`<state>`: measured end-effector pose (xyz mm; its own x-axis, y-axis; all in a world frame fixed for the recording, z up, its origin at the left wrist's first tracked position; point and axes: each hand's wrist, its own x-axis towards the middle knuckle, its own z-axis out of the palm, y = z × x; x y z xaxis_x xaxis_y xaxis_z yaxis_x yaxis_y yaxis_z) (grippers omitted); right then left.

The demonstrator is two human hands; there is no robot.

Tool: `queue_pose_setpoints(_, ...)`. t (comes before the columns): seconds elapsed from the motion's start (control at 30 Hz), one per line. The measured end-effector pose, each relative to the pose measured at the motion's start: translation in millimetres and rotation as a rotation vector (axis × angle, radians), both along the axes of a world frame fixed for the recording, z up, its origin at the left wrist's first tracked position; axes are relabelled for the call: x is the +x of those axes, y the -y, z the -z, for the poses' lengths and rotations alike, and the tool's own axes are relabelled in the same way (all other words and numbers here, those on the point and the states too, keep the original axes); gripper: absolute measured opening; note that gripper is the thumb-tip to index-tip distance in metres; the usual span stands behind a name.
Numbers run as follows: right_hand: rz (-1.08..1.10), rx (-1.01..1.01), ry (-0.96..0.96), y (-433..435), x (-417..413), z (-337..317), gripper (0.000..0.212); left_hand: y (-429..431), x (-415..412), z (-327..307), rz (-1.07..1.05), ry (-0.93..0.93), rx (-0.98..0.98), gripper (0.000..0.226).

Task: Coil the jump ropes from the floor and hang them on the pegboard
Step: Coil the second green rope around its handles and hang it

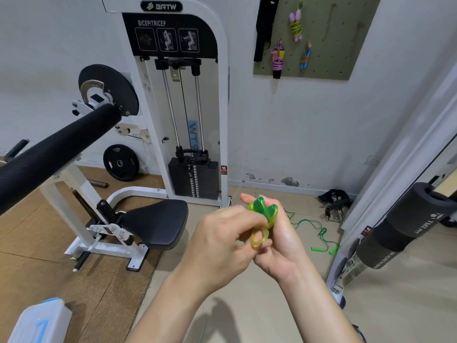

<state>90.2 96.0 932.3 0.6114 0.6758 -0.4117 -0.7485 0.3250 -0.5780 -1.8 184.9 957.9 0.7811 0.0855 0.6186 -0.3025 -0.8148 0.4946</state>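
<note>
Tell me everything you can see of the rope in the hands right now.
The translucent green jump rope is bunched into a small bundle, with what look like two glossy plastic handles side by side above yellow-green cord loops. The right hand holds it from behind; the left hand pinches a loop. It is held above the floor.

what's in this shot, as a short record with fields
in hand: yellow-green rope, partly coiled
left hand: pinches its lower loop
right hand: backs the coil, grip hidden
floor: green rope, loose, uncoiled
pegboard: three coiled ropes hung: pink-green bundle, pink-yellow bundle, blue-orange bundle
left to do: hang the held rope, then coil the floor one
</note>
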Motion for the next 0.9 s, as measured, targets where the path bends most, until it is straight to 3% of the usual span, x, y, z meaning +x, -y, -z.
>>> queue_pose_setpoints(0.07,-0.037,-0.002,-0.042,0.1,3.6,-3.7,0.029,-3.1,1.7,-6.0,0.053,-0.097,-0.070,0.004)
queue_pose_setpoints(0.13,-0.078,0.027,-0.104,1.5,4.5,-6.0,0.017,-9.1,0.8,-10.5,0.103,-0.220,-0.263,0.015)
queue_pose_setpoints(0.27,-0.123,0.066,-0.153,3.7,-1.4,-11.2,0.019,-19.3,0.6,-18.9,0.182,-0.402,-0.452,0.022)
queue_pose_setpoints(0.47,-0.109,0.174,-0.181,1.6,-3.5,-9.8,0.014,-21.9,0.9,-27.4,0.150,-0.340,-0.552,0.014)
queue_pose_setpoints(0.6,-0.054,0.163,-0.110,0.3,-6.6,-13.2,0.017,-23.6,0.3,-21.2,0.139,-0.276,-0.479,0.008)
queue_pose_setpoints(0.73,-0.009,0.181,-0.155,-1.5,-9.1,-13.1,0.019,-26.8,-1.0,-16.8,0.016,-0.215,-0.455,0.012)
queue_pose_setpoints(0.9,-0.005,0.182,-0.164,-6.5,-12.0,-13.5,0.022,-25.3,-2.5,-12.3,-0.095,-0.131,-0.130,0.007)
